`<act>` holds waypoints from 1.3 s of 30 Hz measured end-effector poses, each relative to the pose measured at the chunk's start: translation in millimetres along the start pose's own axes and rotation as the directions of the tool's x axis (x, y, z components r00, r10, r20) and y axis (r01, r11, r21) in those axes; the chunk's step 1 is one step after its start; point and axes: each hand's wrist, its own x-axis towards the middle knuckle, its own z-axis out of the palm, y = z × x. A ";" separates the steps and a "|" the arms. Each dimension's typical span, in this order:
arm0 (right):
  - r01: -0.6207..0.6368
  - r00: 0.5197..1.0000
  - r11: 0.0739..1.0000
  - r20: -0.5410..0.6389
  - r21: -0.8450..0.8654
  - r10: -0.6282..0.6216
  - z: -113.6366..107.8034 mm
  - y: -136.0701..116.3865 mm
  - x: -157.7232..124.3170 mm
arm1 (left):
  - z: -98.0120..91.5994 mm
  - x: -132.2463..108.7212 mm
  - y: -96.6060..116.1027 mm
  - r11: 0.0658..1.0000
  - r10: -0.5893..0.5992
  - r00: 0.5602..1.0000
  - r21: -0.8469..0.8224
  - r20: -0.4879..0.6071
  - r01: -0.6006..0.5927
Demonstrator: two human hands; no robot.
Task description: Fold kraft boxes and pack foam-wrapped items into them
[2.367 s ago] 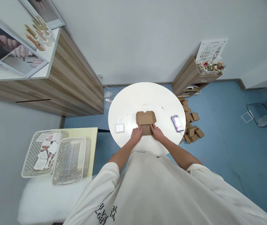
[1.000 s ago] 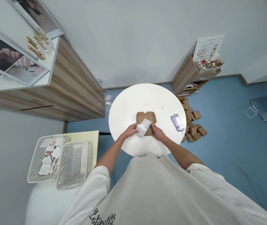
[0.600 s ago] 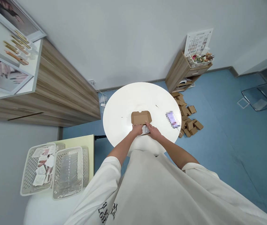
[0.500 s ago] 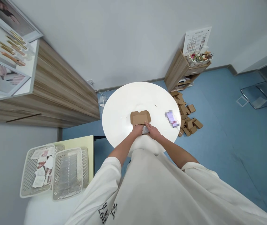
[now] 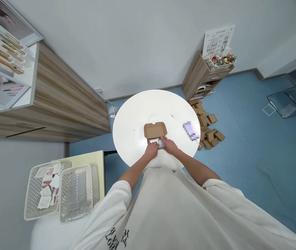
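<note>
A small brown cardboard box (image 5: pixel 155 130) lies on the white round table (image 5: pixel 132 111), its lid folded back away from me. Inside show a white piece (image 5: pixel 153 140) and a clear, shiny packet (image 5: pixel 161 143). My left hand (image 5: pixel 151 150) is at the box's near left side, fingers bent over the edge onto what lies inside; its fingertips are partly hidden. At the right side, my right hand (image 5: pixel 171 146) grips the box, one finger reaching toward the lid's fold.
A blurred-out purple item (image 5: pixel 190 130) lies on the table's right, a small dark thin object (image 5: pixel 172 116) farther back. Brown boxes (image 5: pixel 210 137) are heaped on the floor. At lower left stand white baskets, one with printed cards (image 5: pixel 45 201), one with clear packets (image 5: pixel 76 191).
My left hand has drawn back toward me from the box's left side, so more of the white contents shows. The right hand stays in place.
</note>
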 end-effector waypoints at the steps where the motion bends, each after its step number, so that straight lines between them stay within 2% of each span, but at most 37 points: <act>1: -0.003 1.000 1.000 -0.002 -0.008 0.003 -0.1 -0.2 0.1 | 1.1 -2.7 0.0 1.000 0.002 1.000 -0.001 -0.003 -0.002; 6: -0.003 1.000 1.000 -0.021 -0.027 0.003 1.9 -1.3 -5.3 | 8.1 -14.6 -4.0 0.999 0.024 0.999 -0.039 -0.030 -0.026; 9: 0.018 0.997 0.999 -0.081 0.042 -0.015 7.7 0.3 -12.1 | 12.9 -19.1 -11.6 0.985 0.014 0.996 -0.171 -0.090 -0.029; 11: -0.009 0.984 0.987 -0.174 0.159 0.037 11.9 4.1 -13.9 | 14.2 -19.5 -19.6 0.950 -0.060 0.981 -0.314 -0.183 -0.001; 12: -0.043 0.969 0.968 -0.224 0.246 0.100 13.2 6.8 -12.9 | 13.8 -18.6 -24.6 0.919 -0.140 0.961 -0.393 -0.240 0.035; 13: -0.086 0.947 0.932 -0.263 0.351 0.186 13.4 10.1 -10.5 | 12.6 -16.8 -30.2 0.874 -0.252 0.924 -0.479 -0.288 0.089; 14: -0.132 0.917 0.875 -0.278 0.467 0.286 12.5 13.6 -6.5 | 10.5 -14.1 -36.4 0.807 -0.388 0.867 -0.570 -0.312 0.156; 15: -0.172 0.883 0.793 -0.265 0.585 0.387 10.2 17.1 -1.4 | 7.7 -10.6 -42.9 0.712 -0.531 0.792 -0.665 -0.301 0.224; 16: -0.208 0.852 0.694 -0.221 0.689 0.475 6.7 20.3 4.7 | 4.3 -6.4 -49.7 0.587 -0.662 0.708 -0.759 -0.247 0.284; 17: -0.237 0.823 0.593 -0.165 0.770 0.543 2.2 23.0 11.1 | 0.5 -1.9 -56.4 0.439 -0.756 0.637 -0.838 -0.149 0.326; 18: -0.248 0.809 0.504 -0.109 0.828 0.577 -2.9 24.9 17.5 | -3.5 2.8 -62.7 0.280 -0.808 0.589 -0.893 -0.021 0.352; 19: -0.235 0.807 0.434 -0.075 0.870 0.586 -8.3 25.9 23.3 | -7.6 7.3 -68.2 0.138 -0.809 0.579 -0.924 0.101 0.355; 21: -0.214 0.817 0.334 -0.019 0.918 0.576 -18.1 25.0 32.0 | -15.3 14.7 -76.0 -0.040 -0.733 0.633 -0.945 0.248 0.325; 23: -0.185 0.838 0.269 0.008 0.945 0.546 -25.1 21.3 36.0 | -21.8 19.1 -79.0 -0.103 -0.662 0.694 -0.952 0.283 0.289; 26: -0.142 0.865 0.198 0.025 0.970 0.502 -30.5 14.1 35.5 | -28.7 20.6 -77.3 -0.069 -0.630 0.737 -0.963 0.245 0.261; 29: -0.122 0.878 0.163 0.030 0.979 0.477 -33.0 9.4 32.1 | -31.3 19.0 -75.6 -0.012 -0.631 0.749 -0.968 0.200 0.249; 32: -0.141 0.883 0.129 0.066 0.982 0.464 -35.6 8.2 29.8 | -30.8 17.2 -78.0 -0.069 -0.609 0.756 -0.965 0.241 0.252; 35: -0.190 0.882 0.055 0.145 0.980 0.448 -38.8 9.2 28.9 | -29.9 14.7 -81.2 -0.132 -0.546 0.780 -0.950 0.307 0.282; 39: -0.243 0.898 -0.022 0.233 0.970 0.373 -43.0 12.4 25.9 | -32.7 9.2 -82.5 -0.104 -0.483 0.819 -0.949 0.310 0.298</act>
